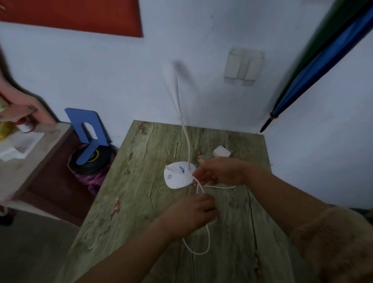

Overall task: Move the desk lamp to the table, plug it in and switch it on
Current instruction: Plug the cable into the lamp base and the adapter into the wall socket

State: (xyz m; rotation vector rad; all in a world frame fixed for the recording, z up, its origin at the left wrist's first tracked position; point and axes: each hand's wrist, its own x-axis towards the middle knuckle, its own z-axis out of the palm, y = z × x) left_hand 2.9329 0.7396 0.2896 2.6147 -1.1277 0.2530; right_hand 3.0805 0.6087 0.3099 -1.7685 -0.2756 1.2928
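A white desk lamp stands on the green wood-grain table [137, 192]. Its round base [177, 176] carries a blue power symbol, and a thin neck rises to the head [170, 76] in front of the wall. The lamp's white cord [201, 245] runs from the base and loops across the table. My right hand [218, 171] pinches the cord right beside the base. My left hand [191, 213] is closed around the cord a little nearer to me. A white plug block [221, 152] lies behind my right hand. A white wall socket plate [243, 66] is on the wall above the table.
A blue metal bookend [86, 133] and a dark bag [91, 165] sit left of the table. A shelf unit [18, 152] with bottles and boxes is at far left. A folded blue and green umbrella [323, 61] leans in the right corner.
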